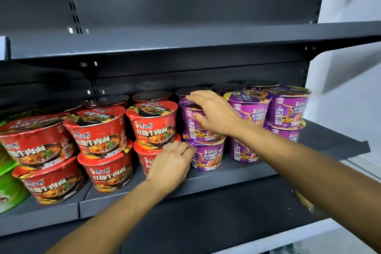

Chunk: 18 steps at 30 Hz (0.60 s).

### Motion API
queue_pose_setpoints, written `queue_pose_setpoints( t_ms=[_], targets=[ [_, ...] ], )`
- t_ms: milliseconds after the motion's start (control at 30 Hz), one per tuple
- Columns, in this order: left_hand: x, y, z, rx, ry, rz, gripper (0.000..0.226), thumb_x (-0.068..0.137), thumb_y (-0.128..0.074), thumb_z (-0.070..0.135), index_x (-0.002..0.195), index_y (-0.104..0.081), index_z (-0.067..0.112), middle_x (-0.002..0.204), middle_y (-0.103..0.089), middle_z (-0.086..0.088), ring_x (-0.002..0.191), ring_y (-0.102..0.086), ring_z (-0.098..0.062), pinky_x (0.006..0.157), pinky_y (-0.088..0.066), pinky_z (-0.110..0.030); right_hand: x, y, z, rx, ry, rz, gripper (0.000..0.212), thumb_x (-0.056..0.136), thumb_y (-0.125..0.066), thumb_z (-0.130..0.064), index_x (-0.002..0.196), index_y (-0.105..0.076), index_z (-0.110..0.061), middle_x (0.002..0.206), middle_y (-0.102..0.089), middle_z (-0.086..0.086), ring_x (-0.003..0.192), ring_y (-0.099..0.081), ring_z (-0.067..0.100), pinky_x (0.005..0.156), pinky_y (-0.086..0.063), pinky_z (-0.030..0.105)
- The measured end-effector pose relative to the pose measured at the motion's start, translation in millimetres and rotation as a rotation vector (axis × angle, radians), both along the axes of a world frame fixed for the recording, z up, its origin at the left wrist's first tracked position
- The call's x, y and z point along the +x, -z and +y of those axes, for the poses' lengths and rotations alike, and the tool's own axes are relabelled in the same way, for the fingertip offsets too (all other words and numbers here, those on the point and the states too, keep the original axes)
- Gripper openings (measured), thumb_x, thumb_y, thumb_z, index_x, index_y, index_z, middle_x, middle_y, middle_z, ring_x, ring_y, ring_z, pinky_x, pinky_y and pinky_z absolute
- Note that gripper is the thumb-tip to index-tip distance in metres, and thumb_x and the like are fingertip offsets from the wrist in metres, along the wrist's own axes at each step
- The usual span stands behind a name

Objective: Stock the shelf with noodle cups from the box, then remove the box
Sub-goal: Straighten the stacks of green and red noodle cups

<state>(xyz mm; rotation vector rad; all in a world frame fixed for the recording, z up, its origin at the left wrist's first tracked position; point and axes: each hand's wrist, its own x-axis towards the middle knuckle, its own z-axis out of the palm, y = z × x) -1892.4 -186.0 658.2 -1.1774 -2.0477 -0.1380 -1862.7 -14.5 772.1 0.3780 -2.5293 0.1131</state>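
Far left there's a sliver of green cups (8, 187), then three double-stacked columns of red cups (99, 130), all sitting on the dark grey shelf (237, 168). So most of the noodle cups are up already. The box isn't anywhere I can see from here.

The left hand (171, 164) is low, in front of the bottom cup of the last red column, with bent fingers reaching over to the rim of the lower purple cup (210, 155). Honestly can't tell if it's actually gripping that cup or just bracing it.

The right hand (216, 115) is clearer: fingers draped over the lid and thumb on the side wall, clamped on the upper purple cup (190, 118), which sits on top of the lower one. It looks a bit tilted and its barcode side faces out, while the lower one shows its label. Right of that are more purple stacks (284, 109), two high, with another row behind.

My guess is this step is seating and squaring that top cup. If it were me I'd keep the bottom cup pinned with the left hand, twist the top one until the label faces front, and make sure its base drops flat onto the lid below before letting go. These things taper, so an off-centre stack tips easily, and the neighbours are close enough to get knocked.
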Motion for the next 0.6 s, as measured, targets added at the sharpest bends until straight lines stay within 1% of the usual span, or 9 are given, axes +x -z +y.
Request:
queue_pose_setpoints(
  t_ms=[67, 100, 133, 167, 200, 233, 367, 500, 600],
  targets=[
    [-1.0, 0.5, 13.5, -0.002, -0.014, -0.03, 0.038, 0.082, -0.042, 0.024, 0.103, -0.071, 0.01, 0.092, -0.068, -0.002, 0.079, -0.064, -0.02, 0.066, -0.056, -0.026, 3.1, 0.1, 14.0, 0.014, 0.024, -0.029, 0.056, 0.091, -0.055, -0.021, 0.144, -0.037, -0.012, 0.148, -0.039, 0.006, 0.137, -0.032, 0.021, 0.111, -0.021, 0.023],
    [-2.2, 0.6, 17.8, 0.006, -0.025, -0.04, 0.035, 0.082, -0.047, 0.023, 0.103, -0.07, 0.009, 0.092, -0.068, -0.002, 0.079, -0.064, -0.021, 0.065, -0.056, -0.027, 4.5, 0.0, 20.2, 0.014, 0.028, -0.046, 0.057, 0.092, -0.055, -0.022, 0.144, -0.037, -0.012, 0.148, -0.039, 0.006, 0.137, -0.032, 0.021, 0.111, -0.021, 0.024],
    [-3.7, 0.7, 22.5, 0.012, -0.032, -0.051, 0.029, 0.08, -0.058, 0.021, 0.104, -0.07, 0.008, 0.091, -0.067, -0.003, 0.079, -0.065, -0.022, 0.065, -0.057, -0.028, 5.4, -0.1, 27.5, 0.007, 0.029, -0.063, 0.056, 0.092, -0.055, -0.023, 0.144, -0.037, -0.012, 0.147, -0.04, 0.006, 0.136, -0.034, 0.021, 0.11, -0.022, 0.024],
    [-4.7, 0.2, 25.3, 0.023, -0.045, -0.072, 0.029, 0.076, -0.07, 0.018, 0.104, -0.071, 0.008, 0.091, -0.067, -0.004, 0.078, -0.065, -0.022, 0.064, -0.057, -0.029, 6.3, -0.2, 33.2, 0.0, 0.026, -0.079, 0.054, 0.092, -0.055, -0.023, 0.143, -0.039, -0.012, 0.147, -0.042, 0.005, 0.135, -0.036, 0.021, 0.11, -0.024, 0.026],
    [-6.3, 0.0, 27.7, 0.029, -0.058, -0.095, 0.035, 0.07, -0.079, 0.016, 0.103, -0.071, 0.008, 0.09, -0.066, -0.004, 0.078, -0.065, -0.023, 0.063, -0.057, -0.029, 6.7, -0.1, 38.0, -0.007, 0.021, -0.091, 0.051, 0.093, -0.055, -0.023, 0.141, -0.043, -0.013, 0.145, -0.044, 0.004, 0.134, -0.038, 0.021, 0.109, -0.027, 0.027],
    [-7.8, -0.5, 30.8, 0.033, -0.068, -0.11, 0.038, 0.067, -0.083, 0.015, 0.103, -0.072, 0.008, 0.089, -0.066, -0.004, 0.077, -0.065, -0.023, 0.063, -0.057, -0.029, 6.7, 0.2, 43.5, -0.009, 0.011, -0.1, 0.048, 0.093, -0.055, -0.022, 0.139, -0.046, -0.014, 0.143, -0.047, 0.003, 0.132, -0.041, 0.02, 0.108, -0.029, 0.028],
    [-9.9, -1.8, 36.2, 0.092, -0.083, -0.117, 0.031, 0.07, -0.082, 0.013, 0.099, -0.073, 0.011, 0.091, -0.068, -0.003, 0.077, -0.065, -0.023, 0.063, -0.057, -0.03, 3.3, 0.5, 54.7, -0.015, -0.047, -0.096, 0.042, 0.093, -0.055, -0.02, 0.135, -0.054, -0.019, 0.137, -0.054, 0.001, 0.129, -0.047, 0.018, 0.108, -0.035, 0.03],
    [-10.4, -3.1, 39.5, 0.138, -0.117, -0.157, 0.02, 0.077, -0.078, 0.018, 0.096, -0.073, 0.014, 0.088, -0.069, 0.001, 0.075, -0.065, -0.022, 0.06, -0.057, -0.03, 1.2, -2.2, 61.5, -0.025, -0.068, -0.079, 0.038, 0.093, -0.056, -0.018, 0.131, -0.057, -0.021, 0.133, -0.058, 0.0, 0.126, -0.05, 0.019, 0.105, -0.038, 0.031],
    [-10.4, -5.5, 42.7, 0.145, -0.146, -0.17, 0.012, 0.079, -0.076, 0.021, 0.09, -0.073, 0.016, 0.084, -0.068, 0.002, 0.072, -0.065, -0.022, 0.057, -0.056, -0.031, -0.1, -2.2, 63.4, -0.033, -0.078, -0.056, 0.035, 0.092, -0.058, -0.021, 0.127, -0.06, -0.021, 0.129, -0.061, 0.001, 0.122, -0.053, 0.021, 0.102, -0.041, 0.033]
  ],
)
